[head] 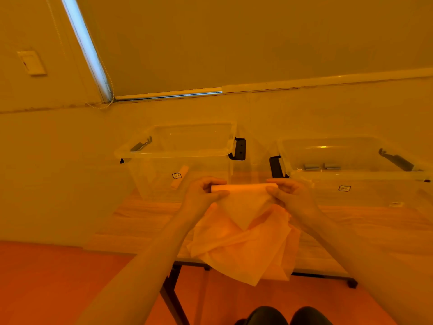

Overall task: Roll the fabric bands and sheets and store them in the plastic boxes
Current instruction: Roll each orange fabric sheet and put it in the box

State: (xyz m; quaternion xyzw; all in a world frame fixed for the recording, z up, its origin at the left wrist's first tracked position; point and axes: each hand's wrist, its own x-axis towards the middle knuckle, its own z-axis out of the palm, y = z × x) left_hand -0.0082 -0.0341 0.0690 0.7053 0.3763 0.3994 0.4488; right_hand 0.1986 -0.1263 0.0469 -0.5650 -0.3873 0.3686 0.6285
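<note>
Fabric sheet (pixel 243 207) half-rolled above the table (pixel 365 231), left hand (pixel 201 195) pinching one roll end, right hand (pixel 288 193) pinching the other, two clear plastic boxes (pixel 178 160) just beyond

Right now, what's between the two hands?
In the head view, the rolled top edge of the fabric sheet spans from left hand to right hand; each grips one end. Its loose part hangs below.

Wooden table (pixel 365 233), blind-covered window (pixel 234 43)
</note>
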